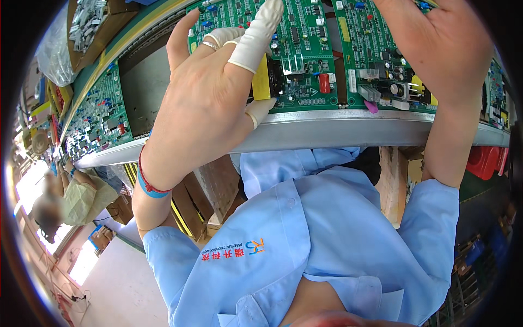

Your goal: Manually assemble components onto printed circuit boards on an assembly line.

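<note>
My left hand (pixel 207 101) lies over a green circuit board (pixel 305 49) with its fingers spread. White finger cots cover the thumb and several fingers. Its thumb tip rests by the board's near edge, beside a yellow block-shaped component (pixel 261 79). On the same board sit a silver heat sink (pixel 293 64) and a red cylindrical component (pixel 324 83). My right hand (pixel 444 49) is over a second green board (pixel 357 49) on the right. Its fingertips are cut off by the picture's top edge, so I cannot see what they touch.
A grey metal rail (pixel 338 129) runs along the boards' near side. Another green board (pixel 101 111) lies farther left, and one more (pixel 496 92) at the far right. A cardboard box of small metal parts (pixel 87 24) stands upper left. A co-worker (pixel 49 210) is at far left.
</note>
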The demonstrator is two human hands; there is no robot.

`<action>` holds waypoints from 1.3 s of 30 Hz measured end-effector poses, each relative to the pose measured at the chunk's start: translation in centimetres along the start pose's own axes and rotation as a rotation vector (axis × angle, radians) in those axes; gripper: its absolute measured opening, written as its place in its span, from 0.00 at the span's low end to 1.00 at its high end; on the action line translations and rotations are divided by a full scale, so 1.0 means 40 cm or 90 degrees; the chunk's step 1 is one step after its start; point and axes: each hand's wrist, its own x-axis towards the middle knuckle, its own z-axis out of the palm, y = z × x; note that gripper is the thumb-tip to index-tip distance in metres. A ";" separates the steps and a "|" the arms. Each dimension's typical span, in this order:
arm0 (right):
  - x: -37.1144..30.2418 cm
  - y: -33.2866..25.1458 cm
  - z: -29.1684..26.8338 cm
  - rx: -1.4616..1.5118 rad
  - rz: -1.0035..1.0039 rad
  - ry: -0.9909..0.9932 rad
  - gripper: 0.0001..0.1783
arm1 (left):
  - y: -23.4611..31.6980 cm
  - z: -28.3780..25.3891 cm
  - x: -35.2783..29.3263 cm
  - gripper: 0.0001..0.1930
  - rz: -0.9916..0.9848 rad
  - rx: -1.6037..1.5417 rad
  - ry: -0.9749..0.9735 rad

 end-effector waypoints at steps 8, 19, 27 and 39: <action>-0.043 0.022 -0.004 0.018 0.054 -0.006 0.08 | 0.014 0.007 0.014 0.48 0.059 0.059 0.041; -0.110 0.091 -0.001 0.026 0.127 -0.011 0.07 | 0.010 -0.004 0.026 0.46 -0.024 0.047 -0.084; -0.077 0.037 0.001 0.040 0.163 -0.014 0.07 | 0.014 0.007 0.014 0.43 -0.055 0.064 -0.143; 0.019 0.007 0.029 0.121 0.122 -0.122 0.11 | 0.004 0.048 -0.044 0.41 -0.157 0.071 -0.032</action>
